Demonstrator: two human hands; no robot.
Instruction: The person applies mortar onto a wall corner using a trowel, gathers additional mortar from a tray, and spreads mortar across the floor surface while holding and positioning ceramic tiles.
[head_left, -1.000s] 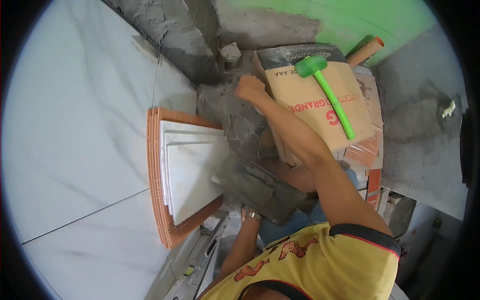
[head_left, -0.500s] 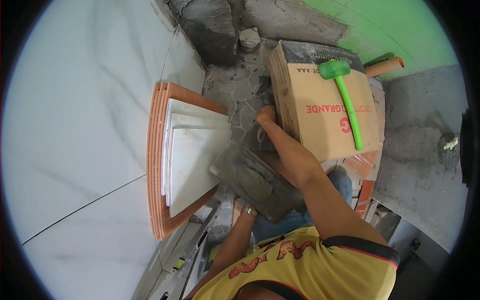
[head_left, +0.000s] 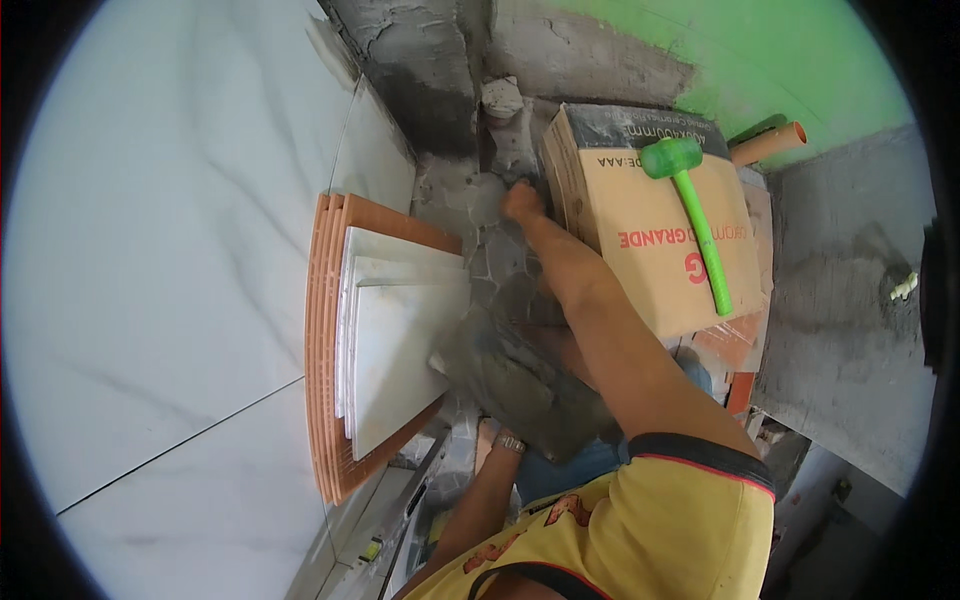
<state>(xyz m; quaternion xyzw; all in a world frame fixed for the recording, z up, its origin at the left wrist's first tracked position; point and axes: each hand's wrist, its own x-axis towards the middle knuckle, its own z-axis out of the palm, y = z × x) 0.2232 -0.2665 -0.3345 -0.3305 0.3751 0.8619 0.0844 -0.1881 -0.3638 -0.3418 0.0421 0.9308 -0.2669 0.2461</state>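
Note:
My right hand (head_left: 523,203) is closed low over the grey mosaic-patterned floor (head_left: 470,215), beside the cardboard box. Its fingers are curled round something I cannot make out; a rounded grey patch, perhaps a tool blade or mortar, lies by the knuckles. A slab coated in wet grey mortar (head_left: 515,390) tilts in front of my lap, under my right forearm. At its lower left edge is my left hand (head_left: 487,430), with a metal watch (head_left: 510,441) on the wrist. The slab hides those fingers, so their grip does not show.
White tiles (head_left: 405,370) lean with orange-brown ones (head_left: 322,350) against the marbled wall (head_left: 150,280) at left. On the cardboard box (head_left: 650,285) lies a green mallet (head_left: 705,240). Behind it an orange pipe (head_left: 770,145) sticks out. A spirit level (head_left: 395,525) stands at lower left.
My right hand has moved slightly farther forward and left over the floor. The whole view has shifted a little, so tiles and box sit lower. The mortar-coated slab still tilts at my lap.

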